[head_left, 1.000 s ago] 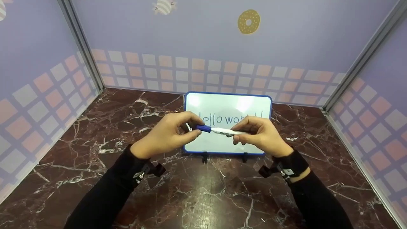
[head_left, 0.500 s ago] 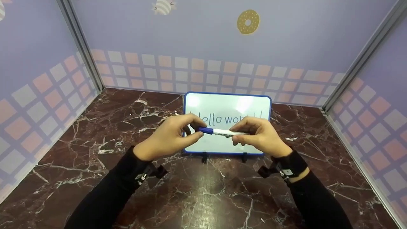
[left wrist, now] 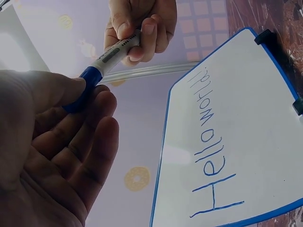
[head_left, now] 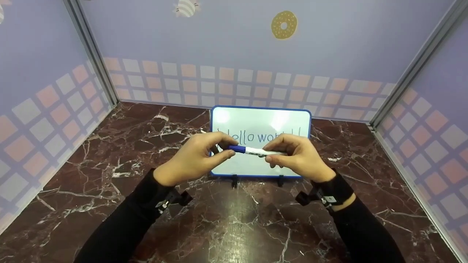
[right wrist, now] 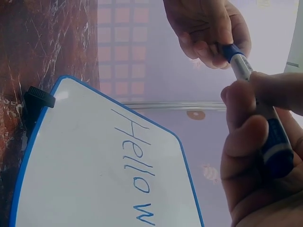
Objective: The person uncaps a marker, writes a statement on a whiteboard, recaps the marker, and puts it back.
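Note:
A white marker [head_left: 255, 151] with a blue cap [head_left: 237, 148] is held level between both hands, in front of the whiteboard. My left hand [head_left: 195, 157] pinches the blue cap between thumb and fingers. The white barrel is gripped by my right hand [head_left: 298, 155], and in the right wrist view the marker's blue tail end [right wrist: 279, 161] sticks out past the fingers. Cap and barrel meet without a visible gap. Behind the hands stands a blue-framed whiteboard [head_left: 256, 168]; the left wrist view shows the blue handwriting "Hello world!" [left wrist: 213, 146] on it.
Black feet [head_left: 234, 180] prop the whiteboard on a dark red marbled table [head_left: 175, 233]. Purple panels with pink and white checks [head_left: 226, 80] wall in the back and both sides. A wrist camera [head_left: 182, 198] sits on the left wrist, another wrist camera [head_left: 303, 198] on the right.
The left hand has shifted slightly right toward the right hand, and the cap now sits closer against the barrel. In the last half second both hands have stayed nearly still.

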`<state>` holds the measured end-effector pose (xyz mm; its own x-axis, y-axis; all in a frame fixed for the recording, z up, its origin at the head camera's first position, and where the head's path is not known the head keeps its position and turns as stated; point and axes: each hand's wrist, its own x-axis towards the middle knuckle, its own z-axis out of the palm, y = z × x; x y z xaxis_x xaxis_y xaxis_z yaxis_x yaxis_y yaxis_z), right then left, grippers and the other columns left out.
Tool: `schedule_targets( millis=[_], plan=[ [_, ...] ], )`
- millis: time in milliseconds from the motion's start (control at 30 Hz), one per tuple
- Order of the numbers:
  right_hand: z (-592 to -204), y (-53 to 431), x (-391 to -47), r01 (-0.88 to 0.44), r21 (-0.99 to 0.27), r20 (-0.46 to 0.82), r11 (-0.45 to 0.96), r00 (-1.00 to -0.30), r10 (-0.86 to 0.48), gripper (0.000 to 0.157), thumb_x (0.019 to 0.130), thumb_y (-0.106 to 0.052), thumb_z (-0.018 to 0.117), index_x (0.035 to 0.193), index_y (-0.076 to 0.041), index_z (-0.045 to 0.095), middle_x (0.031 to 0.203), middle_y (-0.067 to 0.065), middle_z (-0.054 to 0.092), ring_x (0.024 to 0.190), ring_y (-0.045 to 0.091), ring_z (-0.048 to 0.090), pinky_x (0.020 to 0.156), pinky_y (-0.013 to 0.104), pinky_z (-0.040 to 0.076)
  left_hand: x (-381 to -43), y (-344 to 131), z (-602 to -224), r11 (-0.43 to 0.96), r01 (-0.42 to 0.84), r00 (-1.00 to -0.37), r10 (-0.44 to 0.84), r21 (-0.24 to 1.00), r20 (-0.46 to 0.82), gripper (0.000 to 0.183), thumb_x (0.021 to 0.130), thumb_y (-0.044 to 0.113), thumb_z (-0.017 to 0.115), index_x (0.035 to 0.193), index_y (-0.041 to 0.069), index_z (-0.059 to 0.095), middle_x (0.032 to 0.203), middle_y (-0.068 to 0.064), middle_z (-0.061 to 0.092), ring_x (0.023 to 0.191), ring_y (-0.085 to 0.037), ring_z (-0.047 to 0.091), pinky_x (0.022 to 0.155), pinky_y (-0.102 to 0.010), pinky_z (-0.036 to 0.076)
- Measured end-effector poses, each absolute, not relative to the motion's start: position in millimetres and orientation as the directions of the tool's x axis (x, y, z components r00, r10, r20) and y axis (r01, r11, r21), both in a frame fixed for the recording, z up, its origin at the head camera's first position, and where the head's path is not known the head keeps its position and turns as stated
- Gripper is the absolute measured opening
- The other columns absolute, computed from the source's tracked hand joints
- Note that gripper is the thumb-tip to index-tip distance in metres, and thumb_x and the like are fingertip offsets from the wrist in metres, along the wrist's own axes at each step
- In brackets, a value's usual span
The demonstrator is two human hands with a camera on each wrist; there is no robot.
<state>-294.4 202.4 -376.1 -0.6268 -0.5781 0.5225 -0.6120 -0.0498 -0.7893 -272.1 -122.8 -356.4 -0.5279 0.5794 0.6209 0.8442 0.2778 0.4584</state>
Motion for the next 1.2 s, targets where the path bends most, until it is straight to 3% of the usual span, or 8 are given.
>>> schedule_targets(
  millis=[333, 500, 933, 1100, 1200],
  plan=[
    [-372, 202, -285, -0.782, -0.622, 0.669, 0.022, -0.546, -0.504, 0.028, 0.092, 0.016, 0.08, 0.117, 0.003, 0.078, 0.099, 0.015, 0.078, 0.072, 0.01, 0.067, 0.062, 0.019, 0.057, -268, -118, -354, 0.255, 0.891, -0.452, 0.561, 0.375, 0.693, 0.022, 0.106, 0.011, 0.076, 0.126, 0.002, 0.076, 0.102, -0.002, 0.081, 0.074, -0.012, 0.069, 0.063, -0.027, 0.061],
    [-368, 201, -282, -0.847, -0.528, 0.719, 0.055, -0.48, -0.503, 0.03, 0.09, 0.016, 0.082, 0.116, 0.002, 0.079, 0.107, 0.016, 0.079, 0.081, 0.01, 0.069, 0.071, 0.02, 0.06, -266, -117, -353, 0.253, 0.905, -0.424, 0.564, 0.341, 0.708, 0.022, 0.107, 0.009, 0.075, 0.127, 0.002, 0.076, 0.095, -0.003, 0.079, 0.071, -0.012, 0.068, 0.061, -0.027, 0.059],
    [-354, 206, -276, -0.925, -0.375, 0.779, 0.056, -0.348, -0.521, 0.035, 0.086, 0.018, 0.082, 0.116, 0.001, 0.081, 0.108, 0.014, 0.081, 0.094, 0.019, 0.074, 0.084, 0.023, 0.063, -261, -110, -354, 0.121, 0.802, -0.541, 0.562, 0.585, 0.625, 0.021, 0.11, 0.013, 0.071, 0.127, 0.002, 0.075, 0.105, -0.001, 0.083, 0.073, -0.016, 0.072, 0.066, -0.032, 0.066],
    [-348, 205, -271, -0.964, -0.257, 0.802, 0.075, -0.256, -0.54, 0.033, 0.088, 0.016, 0.081, 0.118, 0.002, 0.079, 0.109, 0.013, 0.081, 0.094, 0.023, 0.076, 0.087, 0.023, 0.064, -259, -108, -355, 0.098, 0.778, -0.559, 0.559, 0.62, 0.613, 0.021, 0.11, 0.013, 0.071, 0.127, 0.002, 0.075, 0.106, 0.0, 0.084, 0.073, -0.017, 0.073, 0.066, -0.037, 0.066],
    [-348, 205, -270, -0.964, -0.252, 0.799, 0.086, -0.258, -0.543, 0.033, 0.089, 0.015, 0.081, 0.118, 0.001, 0.079, 0.11, 0.013, 0.081, 0.095, 0.023, 0.077, 0.088, 0.023, 0.064, -260, -108, -357, 0.095, 0.786, -0.552, 0.552, 0.611, 0.625, 0.02, 0.109, 0.011, 0.071, 0.126, 0.001, 0.074, 0.106, -0.001, 0.084, 0.073, -0.017, 0.073, 0.065, -0.034, 0.066]
  ],
)
